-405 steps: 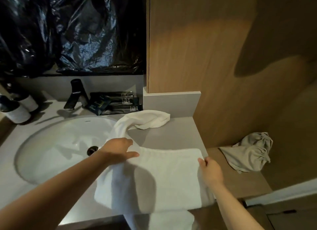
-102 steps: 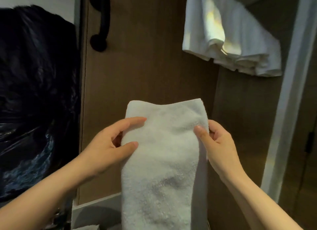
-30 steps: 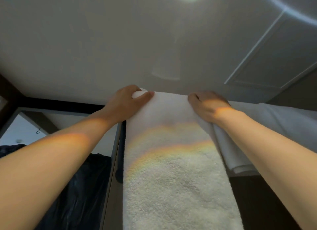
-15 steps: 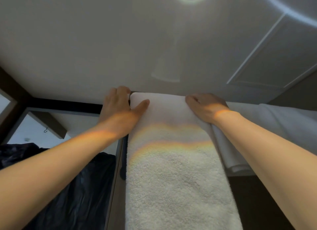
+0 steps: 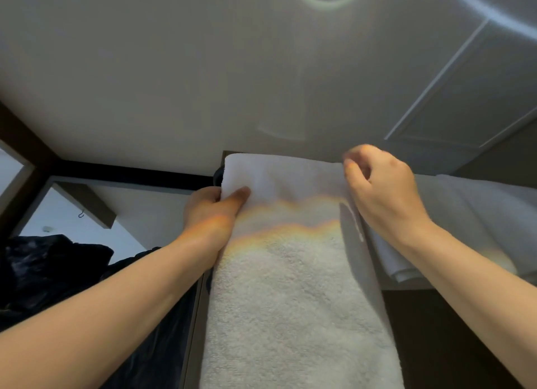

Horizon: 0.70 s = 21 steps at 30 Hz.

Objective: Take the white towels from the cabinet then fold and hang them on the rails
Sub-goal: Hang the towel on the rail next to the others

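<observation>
A folded white towel (image 5: 290, 287) hangs down the middle of the view, draped over a rail that it hides; only a dark end piece (image 5: 218, 176) shows at its top left corner. My left hand (image 5: 212, 214) pinches the towel's left edge near the top, thumb on the front. My right hand (image 5: 380, 191) is curled at the towel's top right corner, fingertips on its edge. A second white towel (image 5: 470, 223) hangs to the right, partly behind my right arm.
The grey ceiling (image 5: 232, 69) fills the upper view, close above the towels. Black plastic sheeting (image 5: 52, 275) lies at the lower left. A dark wooden frame (image 5: 26, 150) runs along the left. A dark wall panel (image 5: 453, 342) is at the lower right.
My left hand slid down from the towel's top to grip its left edge. My right hand lifted from lying flat and curled at the top right corner.
</observation>
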{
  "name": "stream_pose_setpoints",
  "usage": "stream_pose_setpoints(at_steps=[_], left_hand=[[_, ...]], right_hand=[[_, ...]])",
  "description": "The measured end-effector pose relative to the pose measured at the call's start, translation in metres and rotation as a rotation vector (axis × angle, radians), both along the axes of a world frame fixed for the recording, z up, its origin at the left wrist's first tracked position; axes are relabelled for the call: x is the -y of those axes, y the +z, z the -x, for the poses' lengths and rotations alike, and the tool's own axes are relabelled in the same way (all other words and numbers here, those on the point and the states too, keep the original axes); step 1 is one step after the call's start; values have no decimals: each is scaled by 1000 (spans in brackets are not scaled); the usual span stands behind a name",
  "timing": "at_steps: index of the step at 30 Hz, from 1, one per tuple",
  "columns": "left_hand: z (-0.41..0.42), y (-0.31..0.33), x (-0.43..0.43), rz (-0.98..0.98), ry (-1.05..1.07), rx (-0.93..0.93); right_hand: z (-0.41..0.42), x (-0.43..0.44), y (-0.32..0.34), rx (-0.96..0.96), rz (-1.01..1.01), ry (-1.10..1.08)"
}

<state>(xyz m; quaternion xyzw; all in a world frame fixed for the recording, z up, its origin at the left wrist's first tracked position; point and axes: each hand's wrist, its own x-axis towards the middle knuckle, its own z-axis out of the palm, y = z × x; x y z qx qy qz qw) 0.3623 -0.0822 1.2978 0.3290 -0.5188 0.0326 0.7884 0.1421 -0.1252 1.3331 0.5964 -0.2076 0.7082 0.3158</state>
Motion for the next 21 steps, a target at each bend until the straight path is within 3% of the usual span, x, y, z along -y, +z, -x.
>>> stream_pose_setpoints(at_steps=[5,10,13,17,21], left_hand=[[-2,0,1,15,9,25],[-3,-4,1,36,15,22],[-5,2,-4,73,34,19],[-10,34,-11,96,157,64],[-10,71,-11,23,279,130]], right_hand=[[4,-1,-23,-46,-371,51],[-2,11,-18,65,-677,530],[-4,12,-12,108,-557,567],[-11,2,12,150,-279,280],[-15,13,50,200,-330,215]])
